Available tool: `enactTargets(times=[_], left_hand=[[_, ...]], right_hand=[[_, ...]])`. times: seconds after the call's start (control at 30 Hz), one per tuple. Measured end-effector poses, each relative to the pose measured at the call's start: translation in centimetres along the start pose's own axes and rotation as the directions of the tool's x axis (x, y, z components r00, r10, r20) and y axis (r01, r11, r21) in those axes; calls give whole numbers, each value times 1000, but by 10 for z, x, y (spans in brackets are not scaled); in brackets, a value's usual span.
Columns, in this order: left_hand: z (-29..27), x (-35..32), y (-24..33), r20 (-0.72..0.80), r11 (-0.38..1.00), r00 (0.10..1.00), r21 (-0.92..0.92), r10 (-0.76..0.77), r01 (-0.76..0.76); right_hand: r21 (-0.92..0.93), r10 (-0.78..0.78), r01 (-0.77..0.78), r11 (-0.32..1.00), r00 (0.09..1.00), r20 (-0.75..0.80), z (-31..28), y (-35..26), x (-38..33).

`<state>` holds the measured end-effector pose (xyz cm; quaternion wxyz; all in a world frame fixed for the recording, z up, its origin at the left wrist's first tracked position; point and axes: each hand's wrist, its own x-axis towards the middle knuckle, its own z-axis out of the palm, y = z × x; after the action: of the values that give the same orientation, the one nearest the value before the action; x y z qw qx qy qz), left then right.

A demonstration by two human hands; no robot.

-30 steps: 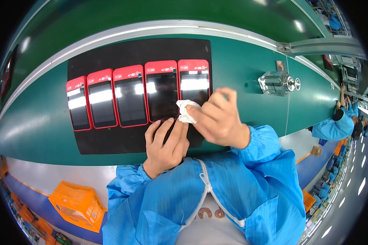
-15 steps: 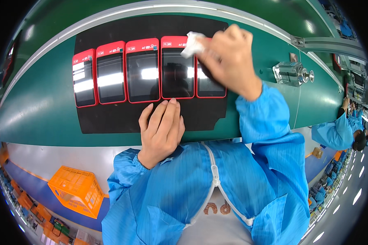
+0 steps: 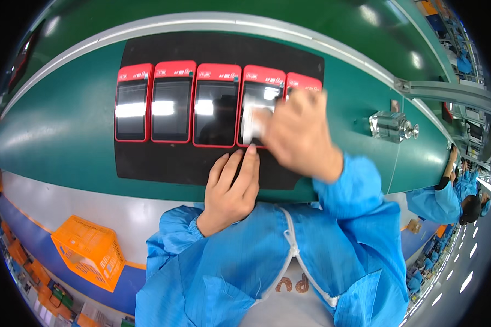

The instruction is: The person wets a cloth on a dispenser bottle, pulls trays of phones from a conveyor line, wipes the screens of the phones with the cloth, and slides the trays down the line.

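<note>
Five red-framed devices would be a count, so several red handheld terminals with dark glossy screens, such as the middle terminal (image 3: 218, 106), lie side by side on a black mat (image 3: 169, 166). My right hand (image 3: 303, 133), blurred by motion, presses a white wipe (image 3: 250, 122) onto the screen of the second terminal from the right (image 3: 264, 75). That hand partly covers this terminal and most of the rightmost terminal (image 3: 304, 82). Fingers stretched out, my left hand (image 3: 232, 188) rests on the mat, its fingertips at the lower edge of the terminal being wiped.
A clear glass bottle (image 3: 387, 126) with a metal top stands to the right on the green table (image 3: 354, 131). A pale metal rail (image 3: 229, 22) borders the far side. An orange crate (image 3: 90, 250) sits on the floor at left. Another person (image 3: 439, 204) works at far right.
My right hand has drawn the wipe from the terminal's top edge down to the lower part of its screen. The whole view has shifted slightly; my left hand stays by the terminal's lower edge.
</note>
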<state>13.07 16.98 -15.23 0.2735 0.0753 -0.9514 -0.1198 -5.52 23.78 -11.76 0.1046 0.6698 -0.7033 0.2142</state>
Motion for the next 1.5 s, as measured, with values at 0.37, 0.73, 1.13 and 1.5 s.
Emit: enactTargets(times=[0.37, 0.73, 1.13, 1.5], left_hand=[[-11, -12, 1, 165, 1000, 986, 13, -23, 21], [-9, -22, -4, 149, 998, 988, -37, -52, 58], [-19, -29, -17, 39, 990, 995, -106, -89, 92], [-20, -36, -24, -4, 976, 977, 44, -214, 214]], right_hand=[[-159, -13, 6, 987, 999, -46, 10, 18, 29], [-109, 33, -33, 994, 999, 4, 6, 16, 32], [-94, 60, -65, 993, 997, -49, 13, 21, 41], [-156, -139, 147, 977, 988, 62, 26, -20, 49]])
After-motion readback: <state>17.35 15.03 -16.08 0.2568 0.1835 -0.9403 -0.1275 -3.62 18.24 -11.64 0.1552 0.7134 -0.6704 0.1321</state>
